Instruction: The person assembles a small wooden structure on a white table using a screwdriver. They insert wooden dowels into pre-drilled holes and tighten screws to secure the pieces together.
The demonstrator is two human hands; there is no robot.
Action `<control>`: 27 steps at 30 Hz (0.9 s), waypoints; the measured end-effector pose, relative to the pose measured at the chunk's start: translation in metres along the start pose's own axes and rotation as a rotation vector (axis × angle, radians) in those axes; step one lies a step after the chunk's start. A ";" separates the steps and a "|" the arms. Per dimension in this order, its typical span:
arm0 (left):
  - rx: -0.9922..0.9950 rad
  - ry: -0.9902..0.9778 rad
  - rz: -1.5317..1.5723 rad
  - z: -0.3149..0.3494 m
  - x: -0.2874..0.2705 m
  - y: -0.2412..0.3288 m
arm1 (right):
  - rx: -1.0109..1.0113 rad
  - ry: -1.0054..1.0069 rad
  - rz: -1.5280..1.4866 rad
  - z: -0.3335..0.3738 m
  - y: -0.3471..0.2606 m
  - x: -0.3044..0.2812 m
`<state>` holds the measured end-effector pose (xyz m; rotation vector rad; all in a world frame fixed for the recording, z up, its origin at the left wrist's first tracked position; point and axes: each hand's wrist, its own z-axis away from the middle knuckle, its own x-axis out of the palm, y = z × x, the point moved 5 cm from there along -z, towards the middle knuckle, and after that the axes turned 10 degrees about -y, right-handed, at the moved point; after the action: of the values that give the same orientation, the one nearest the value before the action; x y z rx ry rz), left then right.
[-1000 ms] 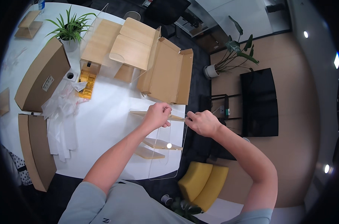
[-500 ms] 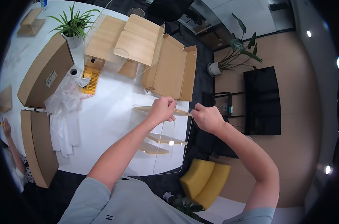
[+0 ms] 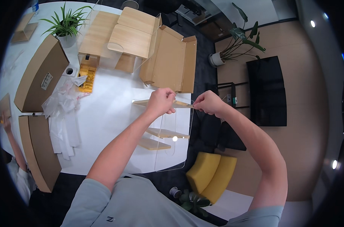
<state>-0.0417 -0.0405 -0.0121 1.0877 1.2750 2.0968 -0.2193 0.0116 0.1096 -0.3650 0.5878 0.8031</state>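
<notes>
In front of me a shelf unit of clear panel (image 3: 159, 160) and light wooden boards stands on the white table's near right part. My left hand (image 3: 161, 102) is closed over its top board (image 3: 141, 103), fingers curled; what they hold, if anything, is hidden. At the right end of that board my right hand (image 3: 209, 103) pinches, thumb and fingertips together, on something too small to make out. Lower down are a middle board (image 3: 162, 132) and a bottom board (image 3: 153, 144).
Cardboard boxes (image 3: 39, 75) and crumpled plastic wrap (image 3: 64, 102) lie left on the white table (image 3: 107, 125). A yellow tool case (image 3: 88, 78), a potted plant (image 3: 67, 39) and another wooden unit (image 3: 130, 36) stand farther back. An open carton (image 3: 168, 58) is nearby. Another person's hand (image 3: 6, 123) shows far left.
The view has shifted slightly, so most things sit a little higher. My right hand stays at the board's right end, its fingers now pointing more toward it. The left hand keeps its place on the board.
</notes>
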 end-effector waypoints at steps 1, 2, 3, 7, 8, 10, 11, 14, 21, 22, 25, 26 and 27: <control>0.000 -0.001 0.004 -0.001 0.000 0.000 | -0.107 0.055 0.161 0.004 -0.006 0.002; 0.001 -0.002 0.008 -0.002 0.000 0.000 | -0.251 0.133 0.389 0.010 -0.011 0.004; 0.002 -0.002 0.004 -0.002 -0.001 0.000 | -0.362 0.217 0.568 0.021 -0.017 0.008; 0.006 0.001 0.002 0.000 -0.003 0.003 | -0.638 0.234 1.116 0.047 -0.034 0.019; 0.006 0.003 0.006 0.001 -0.002 0.004 | -0.645 0.240 1.137 0.048 -0.032 0.020; 0.009 0.000 0.011 0.001 -0.002 0.001 | -0.662 0.246 1.178 0.044 -0.029 0.024; 0.010 0.000 0.014 0.001 -0.002 0.000 | -0.623 0.243 1.129 0.042 -0.029 0.022; 0.021 -0.008 0.009 -0.003 0.000 -0.002 | -0.404 0.182 0.738 0.027 -0.024 0.017; -0.021 -0.026 0.010 0.006 0.001 -0.005 | 0.110 -0.155 -0.274 0.011 -0.006 0.006; -0.009 -0.029 0.010 0.004 0.002 -0.004 | -0.111 -0.034 0.017 0.008 -0.007 0.002; -0.004 -0.009 0.016 0.003 0.000 -0.002 | -0.502 0.206 1.011 0.035 -0.032 0.019; -0.009 0.006 0.022 0.003 -0.003 -0.003 | -0.574 0.210 1.103 0.037 -0.035 0.023; -0.012 -0.002 0.018 0.005 -0.001 -0.003 | -0.639 0.213 1.187 0.041 -0.033 0.027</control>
<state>-0.0373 -0.0374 -0.0141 1.1005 1.2547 2.1129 -0.1655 0.0269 0.1281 -0.6986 0.7276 2.1347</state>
